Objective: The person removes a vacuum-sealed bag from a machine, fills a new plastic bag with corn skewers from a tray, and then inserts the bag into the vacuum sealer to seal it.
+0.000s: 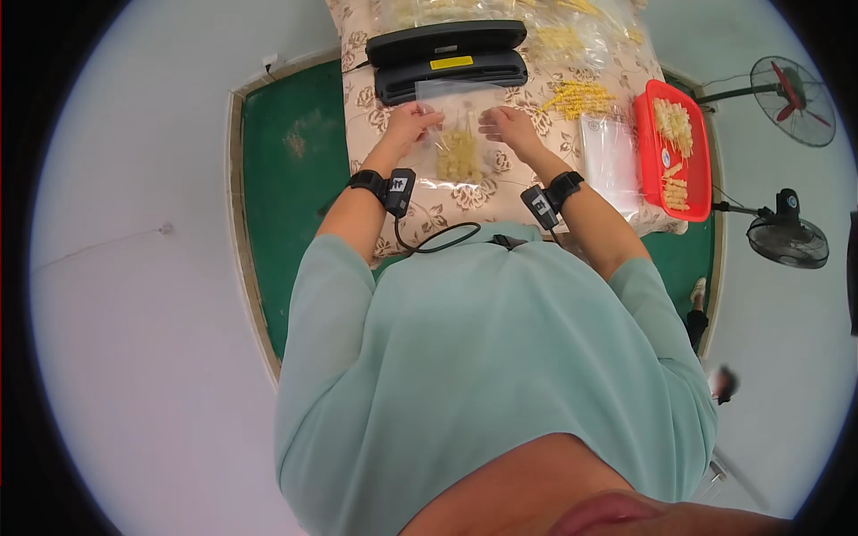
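A clear plastic bag (451,177) lies flat on the flowered tablecloth, with several pale yellow skewers (460,154) inside. Its mouth points toward a black vacuum sealer (451,75), whose lid is raised. My left hand (415,123) pinches the bag's left side near the mouth. Across from it, my right hand (511,128) is at the bag's right side, fingers stretched out and a little apart, fingertips right by the edge. Each wrist wears a black strap with a small box.
Bright yellow skewers (581,99) lie right of the sealer, and filled bags (559,37) cover the far end. A stack of flat bags (609,165) is beside a red basket (642,134) of pale pieces. Two fans (790,89) stand at the right; a person (726,384) is behind.
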Demonstrator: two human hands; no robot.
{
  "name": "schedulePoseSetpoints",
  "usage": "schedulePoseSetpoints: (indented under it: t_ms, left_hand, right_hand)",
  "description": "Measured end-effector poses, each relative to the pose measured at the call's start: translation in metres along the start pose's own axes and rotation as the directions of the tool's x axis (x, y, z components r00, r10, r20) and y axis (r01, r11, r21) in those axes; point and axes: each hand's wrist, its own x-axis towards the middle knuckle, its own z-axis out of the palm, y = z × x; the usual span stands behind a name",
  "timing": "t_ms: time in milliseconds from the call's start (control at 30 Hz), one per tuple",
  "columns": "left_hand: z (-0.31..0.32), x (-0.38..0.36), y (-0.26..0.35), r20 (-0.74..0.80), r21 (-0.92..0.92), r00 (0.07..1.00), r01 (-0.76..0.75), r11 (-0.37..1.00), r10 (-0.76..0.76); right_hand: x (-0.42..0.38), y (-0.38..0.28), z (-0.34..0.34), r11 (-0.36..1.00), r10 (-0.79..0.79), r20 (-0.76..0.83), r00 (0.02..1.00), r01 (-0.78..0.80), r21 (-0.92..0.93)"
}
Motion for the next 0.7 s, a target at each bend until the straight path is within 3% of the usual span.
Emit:
schedulePoseSetpoints:
  t_ms: [133,200,267,333,400,433,500,633,700]
  left_hand:
    - [-0.001,0.008,-0.018,-0.075,0.068,0.997,0.007,0.998,-0.001]
    - [0.0,0.015,-0.034,-0.081,0.097,0.996,0.036,0.995,-0.028]
    - [0.002,0.022,-0.055,-0.152,-0.024,0.987,0.049,0.998,-0.052]
    - [0.003,0.02,-0.059,-0.125,-0.079,0.986,0.1,0.992,-0.11]
    - [0.006,0.015,-0.057,-0.098,-0.133,0.981,0.156,0.979,-0.17]
    - [0.008,0.012,-0.057,-0.118,-0.177,0.974,0.171,0.969,-0.194]
    - [0.008,0.009,-0.056,-0.139,-0.215,0.965,0.189,0.958,-0.222]
    - [0.005,0.008,-0.051,-0.076,-0.267,0.956,0.253,0.93,-0.282]
    - [0.005,0.008,-0.053,-0.085,-0.246,0.947,0.28,0.928,-0.308]
  right_hand:
    - [0.009,0.013,-0.003,0.995,0.095,0.003,0.995,-0.095,0.043]
    - [0.01,0.018,-0.006,0.982,0.186,-0.016,0.982,-0.187,-0.029]
    - [0.02,0.047,-0.01,0.983,0.185,0.019,0.983,-0.185,-0.002]
    - [0.017,0.051,-0.008,0.982,0.187,0.054,0.981,-0.189,0.024]
    - [0.014,0.049,-0.004,0.946,0.199,-0.029,0.98,-0.199,-0.254]
    - [0.016,0.054,-0.001,0.946,0.207,-0.027,0.978,-0.207,-0.249]
    - [0.02,0.062,0.007,0.818,0.011,-0.175,0.984,-0.11,-0.565]
    - [0.03,0.078,0.011,0.772,-0.113,-0.222,0.969,-0.055,-0.633]
    - [0.036,0.079,0.004,0.758,-0.166,-0.111,0.98,0.055,-0.65]
